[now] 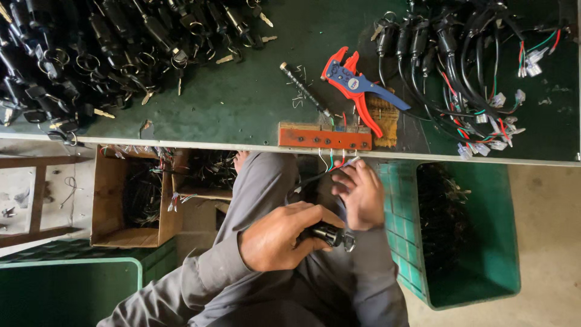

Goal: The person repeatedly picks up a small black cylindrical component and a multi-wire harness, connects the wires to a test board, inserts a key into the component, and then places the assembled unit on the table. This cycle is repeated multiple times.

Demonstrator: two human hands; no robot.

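Observation:
My left hand (278,239) is closed around a black lock switch (330,234) with a metal key ring at its end, held over my lap. My right hand (361,195) sits just beyond it, its fingers pinching the thin coloured wires (331,161) that hang from the switch, just below the table edge. Those wires run up to a red-brown block (325,138) with several holes, fixed at the edge of the green table (242,103).
A red and blue wire stripper (357,86) and a thin metal rod (304,92) lie behind the block. Black switches with keys (91,54) are heaped far left, wired ones (460,66) far right. A cardboard box (136,203) and a green crate (469,233) stand below.

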